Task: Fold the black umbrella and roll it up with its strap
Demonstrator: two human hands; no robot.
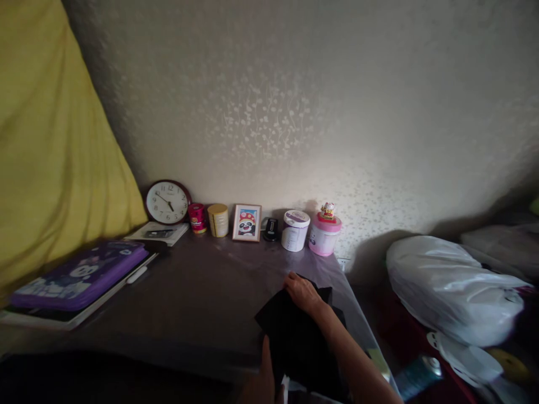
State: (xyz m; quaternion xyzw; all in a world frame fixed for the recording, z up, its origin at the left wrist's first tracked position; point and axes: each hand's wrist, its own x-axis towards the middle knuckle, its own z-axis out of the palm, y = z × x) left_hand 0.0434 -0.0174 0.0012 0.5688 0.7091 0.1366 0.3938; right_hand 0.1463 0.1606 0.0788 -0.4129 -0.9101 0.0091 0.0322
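A matte black, cloth-like item (pixel 301 342) with pointed corners, possibly a folded bag, is at the right front of the table. My right hand (pixel 301 292) reaches over it from the right, its fingers bent and closed on the upper part. At the lower left edge of the black item is my left hand (pixel 263 373), one digit upright along the side and the other fingers mostly hidden; it appears to grip that edge. Something small and white (pixel 285 387) shows beside the left hand, too little of it to name.
Along the wall stand a clock (pixel 168 202), a red can (pixel 197 219), a yellow canister (pixel 218 220), a panda picture frame (pixel 246 223), a white tub (pixel 295 230) and a pink tub (pixel 324 235) bearing a figurine. A purple case (pixel 82 275) lies left; a white plastic bag (pixel 450 286) sits right, beyond the table edge.
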